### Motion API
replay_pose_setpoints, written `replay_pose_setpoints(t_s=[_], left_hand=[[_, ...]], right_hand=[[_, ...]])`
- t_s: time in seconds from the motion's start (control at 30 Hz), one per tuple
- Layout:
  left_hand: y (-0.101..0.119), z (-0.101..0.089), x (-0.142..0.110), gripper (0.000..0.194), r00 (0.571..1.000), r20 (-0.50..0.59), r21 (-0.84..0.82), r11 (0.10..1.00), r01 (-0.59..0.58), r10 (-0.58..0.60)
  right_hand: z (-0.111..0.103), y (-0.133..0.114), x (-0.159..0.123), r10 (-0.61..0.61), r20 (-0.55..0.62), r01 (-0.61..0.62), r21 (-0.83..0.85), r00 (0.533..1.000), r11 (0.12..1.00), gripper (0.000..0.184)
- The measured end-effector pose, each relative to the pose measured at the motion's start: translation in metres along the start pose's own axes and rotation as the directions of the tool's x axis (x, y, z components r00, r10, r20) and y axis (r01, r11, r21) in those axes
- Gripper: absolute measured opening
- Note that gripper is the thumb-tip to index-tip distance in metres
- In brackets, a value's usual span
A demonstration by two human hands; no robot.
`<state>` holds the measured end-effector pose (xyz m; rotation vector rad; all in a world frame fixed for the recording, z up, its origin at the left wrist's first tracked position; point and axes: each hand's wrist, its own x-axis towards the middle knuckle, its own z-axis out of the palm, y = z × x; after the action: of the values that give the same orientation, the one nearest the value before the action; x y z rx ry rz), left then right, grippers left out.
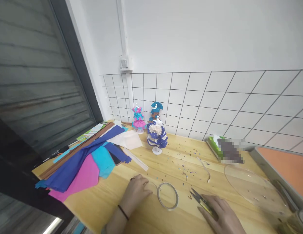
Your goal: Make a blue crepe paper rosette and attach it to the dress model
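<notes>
Beside a roll of clear tape (168,196), my left hand (138,191) rests on the wooden table with its fingers bent and the thumb apart. A thin clear strip curves from the roll towards its fingers; I cannot make out whether they touch it. My right hand (221,213) grips yellow-handled thread snips (204,205), the blades pointing away to the left, near the roll. Farther back stands a small dress form in a navy and white paper dress (157,136). Behind it are a pink and turquoise one (138,119) and a teal and brown one (156,110).
Crepe paper sheets (86,172) in several colours pile up on the left, partly over a dark phone (114,156). Paper scraps (186,170) litter the middle. A tissue pack (214,148), a clear round plate (251,182) and an orange-based tray (283,165) are on the right.
</notes>
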<state>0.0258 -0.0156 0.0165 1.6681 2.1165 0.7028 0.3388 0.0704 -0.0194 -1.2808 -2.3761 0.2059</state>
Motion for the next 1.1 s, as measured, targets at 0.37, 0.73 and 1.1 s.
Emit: replay_pose_setpoints(t_s=[0.37, 0.73, 1.1], left_hand=[[-0.013, -0.012, 0.011, 0.024, 0.990, 0.062, -0.014, 0.992, -0.129, 0.129], [-0.028, -0.018, 0.030, 0.030, 0.957, 0.082, -0.280, 0.928, -0.244, 0.277], [0.003, -0.032, 0.096, 0.030, 0.960, 0.279, -0.933, 0.232, 0.275, -0.014]], right_hand=[[-0.001, -0.014, 0.001, 0.077, -0.033, -0.077, 0.020, 0.996, 0.997, 0.036], [0.025, -0.111, 0.058, -0.090, 0.104, 0.092, -0.019, 0.990, 0.996, 0.020], [0.021, -0.119, 0.095, -0.136, 0.236, 0.058, 0.309, 0.962, 0.949, 0.016]])
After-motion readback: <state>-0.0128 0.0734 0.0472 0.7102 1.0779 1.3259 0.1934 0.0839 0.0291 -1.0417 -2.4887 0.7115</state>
